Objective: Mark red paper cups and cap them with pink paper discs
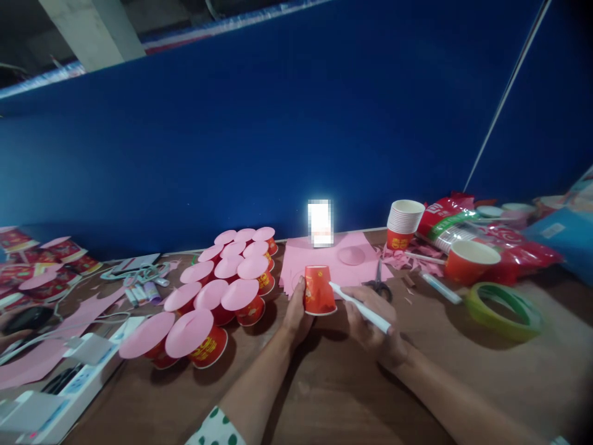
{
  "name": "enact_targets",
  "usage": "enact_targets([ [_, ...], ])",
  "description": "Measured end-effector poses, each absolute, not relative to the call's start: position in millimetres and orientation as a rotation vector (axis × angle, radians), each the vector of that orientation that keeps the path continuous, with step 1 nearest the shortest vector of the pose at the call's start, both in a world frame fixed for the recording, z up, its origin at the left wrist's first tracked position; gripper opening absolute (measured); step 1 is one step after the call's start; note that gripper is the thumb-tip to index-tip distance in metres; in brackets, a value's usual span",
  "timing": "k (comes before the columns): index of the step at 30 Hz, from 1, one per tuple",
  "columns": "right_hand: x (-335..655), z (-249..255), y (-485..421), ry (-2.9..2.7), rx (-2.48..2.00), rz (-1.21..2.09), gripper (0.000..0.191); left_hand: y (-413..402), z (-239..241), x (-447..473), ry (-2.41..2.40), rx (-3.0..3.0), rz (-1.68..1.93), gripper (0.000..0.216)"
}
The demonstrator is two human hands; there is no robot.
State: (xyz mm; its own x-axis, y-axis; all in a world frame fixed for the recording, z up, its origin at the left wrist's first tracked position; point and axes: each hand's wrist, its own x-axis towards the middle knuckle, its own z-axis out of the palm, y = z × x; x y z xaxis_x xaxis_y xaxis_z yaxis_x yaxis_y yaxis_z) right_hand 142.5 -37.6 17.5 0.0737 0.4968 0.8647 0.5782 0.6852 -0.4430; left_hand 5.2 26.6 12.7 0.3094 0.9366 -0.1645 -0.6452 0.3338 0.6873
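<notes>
My left hand (pixel 297 314) is closed around the left side of a red paper cup (pixel 319 293), which is upside down with its rim low. In my right hand (pixel 370 318) is a white marker (pixel 365 307), its tip close to the cup's right side; whether it touches I cannot tell. Behind the cup lies a stack of pink paper (pixel 301 253) with a pink paper disc (pixel 351 255) on it. Scissors (pixel 380 285) rest just beyond my right hand. To the left stand several upturned red cups, each topped with a pink paper cone (pixel 189 332).
A stack of paper cups (pixel 404 222), a red plastic bag (pixel 445 222), a loose cup (pixel 472 259), a glue stick (pixel 441 288) and a roll of green tape (pixel 503 311) lie right. A power strip (pixel 88 374) and another person's hand (pixel 12 330) are left. A blue partition (pixel 231 136) stands behind.
</notes>
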Motion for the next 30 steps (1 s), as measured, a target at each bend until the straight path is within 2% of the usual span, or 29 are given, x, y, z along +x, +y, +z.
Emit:
enact_targets([
  [30,141,28,-41,-1.678,-0.913,-0.001,0.018,21,22,5,0.545,0.633,1.038,0.038],
])
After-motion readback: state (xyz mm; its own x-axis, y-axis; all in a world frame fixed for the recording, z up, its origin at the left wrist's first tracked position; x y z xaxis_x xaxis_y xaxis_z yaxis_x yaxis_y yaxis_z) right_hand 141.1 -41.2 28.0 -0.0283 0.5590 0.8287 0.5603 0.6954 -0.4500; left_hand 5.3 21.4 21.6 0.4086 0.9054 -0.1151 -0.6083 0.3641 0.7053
